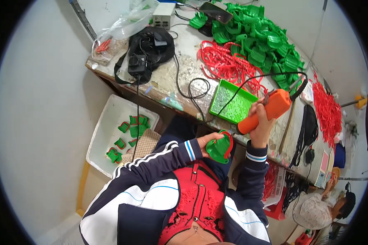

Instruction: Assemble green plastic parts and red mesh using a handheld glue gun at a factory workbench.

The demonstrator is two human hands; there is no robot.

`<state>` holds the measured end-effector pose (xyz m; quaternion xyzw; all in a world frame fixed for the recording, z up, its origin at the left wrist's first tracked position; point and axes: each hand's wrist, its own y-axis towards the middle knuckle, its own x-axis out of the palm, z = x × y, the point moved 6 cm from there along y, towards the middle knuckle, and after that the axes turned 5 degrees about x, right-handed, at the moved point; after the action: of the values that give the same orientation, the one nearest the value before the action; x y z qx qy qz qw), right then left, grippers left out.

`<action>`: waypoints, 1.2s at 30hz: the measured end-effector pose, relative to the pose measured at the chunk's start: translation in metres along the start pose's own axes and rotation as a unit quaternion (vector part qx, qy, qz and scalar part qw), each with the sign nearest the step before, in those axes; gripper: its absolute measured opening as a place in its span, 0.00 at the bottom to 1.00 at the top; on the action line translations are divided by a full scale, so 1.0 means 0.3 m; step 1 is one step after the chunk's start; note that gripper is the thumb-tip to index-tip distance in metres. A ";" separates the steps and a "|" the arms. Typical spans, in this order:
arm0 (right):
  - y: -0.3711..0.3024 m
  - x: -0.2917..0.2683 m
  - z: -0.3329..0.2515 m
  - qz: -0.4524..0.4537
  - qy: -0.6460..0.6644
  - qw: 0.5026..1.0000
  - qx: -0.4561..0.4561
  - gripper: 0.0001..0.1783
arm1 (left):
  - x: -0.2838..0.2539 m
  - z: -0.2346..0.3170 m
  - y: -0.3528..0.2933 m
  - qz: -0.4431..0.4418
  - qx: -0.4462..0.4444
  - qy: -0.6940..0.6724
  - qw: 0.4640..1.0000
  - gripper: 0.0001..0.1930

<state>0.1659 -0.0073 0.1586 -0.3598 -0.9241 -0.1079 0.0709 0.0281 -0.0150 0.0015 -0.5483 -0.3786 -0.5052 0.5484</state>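
Two bare hands work above the near edge of the bench (190, 61) in the head view, each closed on something. The left hand (204, 142) grips a curved green plastic piece (217, 148) in front of the person's middle, just short of the bench; its thumb lies on the near face, probably to keep the part steady and leave its right side clear. A red strip (231, 143) follows that right side. The right hand (261, 130) is wrapped round an orange handheld power tool (277, 105), perhaps an electric screwdriver, its grip seemingly chosen so that the black nose faces the other hand's load.

As for direction, the green plastic piece has its long axis running roughly away from the body, with a flared lip at the near end; how deep its hollow is cannot be told. The orange handheld power tool lies slantwise: nose down and left toward the piece, apart from it, tail up and right where the black cord (303, 84) leaves, likely out of the way.

A bright green tray (229, 119) of small pale bits sits within easy reach, presumably for quick picking. Behind it lie loose red strips (223, 61) and heaped green parts (257, 32); red-edged pieces (137, 127) lie in the white box (96, 139) at lower left.
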 end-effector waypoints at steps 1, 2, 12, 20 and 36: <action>0.001 -0.004 -0.001 0.004 0.005 1.000 0.009 0.13 | 0.003 0.003 -0.001 -0.001 0.004 0.003 1.000 0.27; 0.004 -0.009 -0.001 0.009 0.010 1.000 0.018 0.13 | 0.007 0.002 0.001 -0.006 0.000 0.005 1.000 0.27; 0.030 0.045 -0.048 -0.047 -0.039 0.998 0.004 0.24 | 0.029 0.034 0.013 -0.041 -0.006 -0.025 0.999 0.26; 0.074 0.037 -0.169 -0.029 0.011 0.997 -0.073 0.23 | 0.063 0.110 -0.063 -0.036 -0.009 0.049 0.998 0.27; 0.250 -0.079 -0.042 0.069 -0.181 0.979 -0.063 0.17 | 0.047 0.375 -0.122 -0.078 0.148 0.066 0.984 0.34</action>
<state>0.2350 0.0277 0.1771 -0.4397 -0.8860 -0.0940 -0.1135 0.0111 0.0978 0.0358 -0.3955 -0.4535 -0.5199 0.6064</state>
